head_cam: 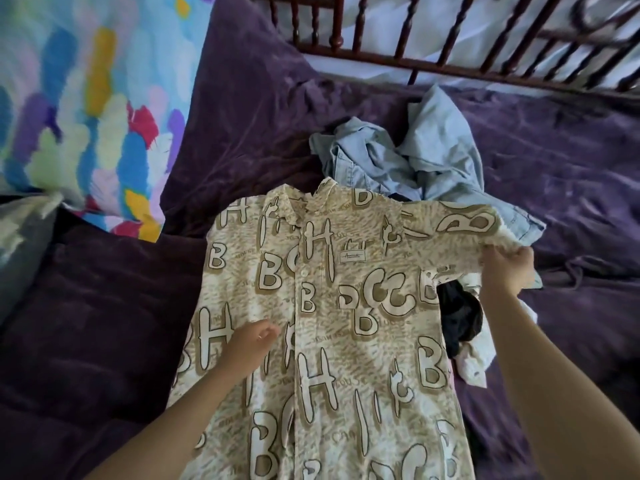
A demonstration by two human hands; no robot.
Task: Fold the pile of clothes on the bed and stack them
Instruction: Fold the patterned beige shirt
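**Right hand [507,268] pinches the sleeve end, with the fold lying to its left**

Pinching the cuff edge of the printed shirt [322,341], the right hand has its fingers curled over the cloth and lifts that sleeve slightly off what lies under it. The left hand [251,344] rests on the shirt's front just left of the button line. Its fingertips are bent down into the fabric, and whether they nip a fold or only press cannot be told.

The shirt lies face up on the purple bedcover [104,341]. Its long axis runs from the collar at the far end to the hem near the person. The held sleeve sticks out sideways to the right, across that axis, so the whole body of the shirt lies to the left of the grip. Judging by this, the next move is to carry the sleeve leftward over the chest toward the button line, while the left hand, the one nearer the middle, pins the front.

The rest of the pile is not yet folded. A light blue denim shirt [415,157] is crumpled just beyond the collar. A black garment [460,317] and a white garment [478,362] are bunched under and beside the raised sleeve. These could snag or drag along if the sleeve is swept low.
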